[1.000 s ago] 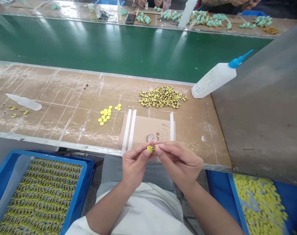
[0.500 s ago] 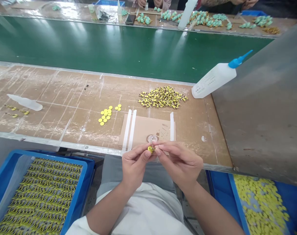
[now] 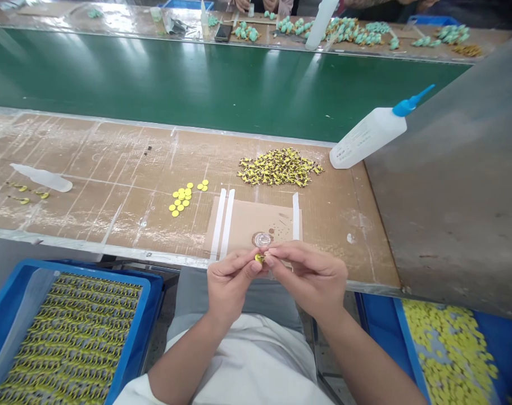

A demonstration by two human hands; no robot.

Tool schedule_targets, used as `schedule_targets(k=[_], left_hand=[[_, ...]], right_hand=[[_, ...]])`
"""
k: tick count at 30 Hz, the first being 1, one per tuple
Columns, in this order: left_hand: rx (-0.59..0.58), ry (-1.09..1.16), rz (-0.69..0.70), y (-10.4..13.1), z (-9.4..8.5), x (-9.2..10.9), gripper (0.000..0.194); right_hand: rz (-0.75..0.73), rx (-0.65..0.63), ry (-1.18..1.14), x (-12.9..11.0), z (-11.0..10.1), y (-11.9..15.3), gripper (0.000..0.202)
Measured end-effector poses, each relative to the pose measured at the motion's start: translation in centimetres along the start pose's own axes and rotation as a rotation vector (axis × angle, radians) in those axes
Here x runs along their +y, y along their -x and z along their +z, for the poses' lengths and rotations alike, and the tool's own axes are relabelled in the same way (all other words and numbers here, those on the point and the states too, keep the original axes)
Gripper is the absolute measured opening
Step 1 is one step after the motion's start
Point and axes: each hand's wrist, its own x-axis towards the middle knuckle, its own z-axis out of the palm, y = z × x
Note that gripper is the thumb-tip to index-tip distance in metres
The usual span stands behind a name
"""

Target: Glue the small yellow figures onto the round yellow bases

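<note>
Between the fingertips of my left hand [image 3: 230, 281] is a small yellow disc [image 3: 259, 259], pinched near the table's front edge. My right hand [image 3: 312, 275] meets it there, thumb and forefinger pinched on a tiny part at the disc; that part is mostly hidden. Just beyond my fingers, a clear round blob or dish [image 3: 262, 239] rests on a cardboard sheet [image 3: 256, 216] taped down with white strips. A heap of small yellow-and-dark pieces [image 3: 279, 167] lies behind the sheet. Loose yellow discs [image 3: 182, 198] are spread to its left.
A white bottle with a blue nozzle [image 3: 369, 138] leans against a metal panel [image 3: 453, 185] at right. Blue trays hold rows of yellow pieces [image 3: 70, 337] at lower left and yellow discs [image 3: 449, 354] at lower right. Beyond the green belt [image 3: 196, 84], other people's hands work among turquoise pieces.
Both hands keep their pinch at the yellow disc, with only a slight shift. The disc looks turned a little and shows less of its face. The rest stays put.
</note>
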Motion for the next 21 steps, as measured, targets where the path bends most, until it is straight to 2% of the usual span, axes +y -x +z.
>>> schedule_targets(k=[4, 9, 12, 14, 16, 19, 21], left_hand=[[-0.051, -0.003, 0.030, -0.4, -0.1, 0.5, 0.016], [-0.178, 0.014, 0.056, -0.7, -0.7, 0.6, 0.016], [-0.242, -0.002, 0.167, -1.0, -0.8, 0.6, 0.018], [-0.277, -0.031, 0.288, -1.2, -0.9, 0.7, 0.027], [-0.319, -0.078, 0.404, -1.4, -1.1, 0.7, 0.044], [-0.405, -0.178, 0.558, -1.4, -1.4, 1.0, 0.069], [-0.447, -0.248, 0.651, -1.2, -1.6, 1.3, 0.078]], right_hand=[[0.103, -0.079, -0.087, -0.3, -0.6, -0.6, 0.016], [0.178, -0.196, -0.244, -0.2, -1.2, -0.9, 0.015], [0.203, -0.253, -0.317, 0.0, -1.2, -0.9, 0.016], [0.224, -0.286, -0.393, -0.1, -1.2, -0.9, 0.015], [0.229, -0.324, -0.452, -0.2, -1.1, -0.9, 0.016], [0.212, -0.387, -0.481, -0.4, -1.2, -1.0, 0.021], [0.189, -0.420, -0.493, -0.5, -1.3, -1.2, 0.026]])
